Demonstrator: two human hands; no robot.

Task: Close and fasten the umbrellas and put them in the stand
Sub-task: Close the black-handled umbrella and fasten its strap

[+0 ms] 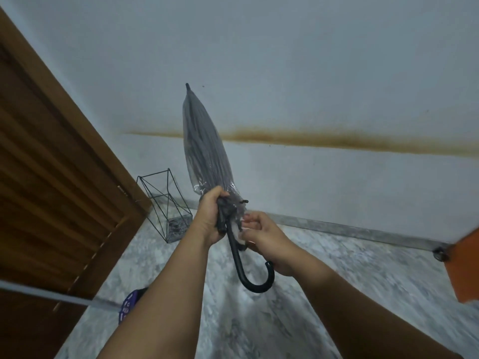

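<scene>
Left hand clamps the folded clear umbrella at its ribs, right hand pinches the strap — light, slippery plastic, best grasped low.

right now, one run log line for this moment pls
step: fastening | left hand: grips folded umbrella canopy, tip up | right hand: pinches strap by handle | wire stand: on floor by door, no umbrella visible inside
</scene>
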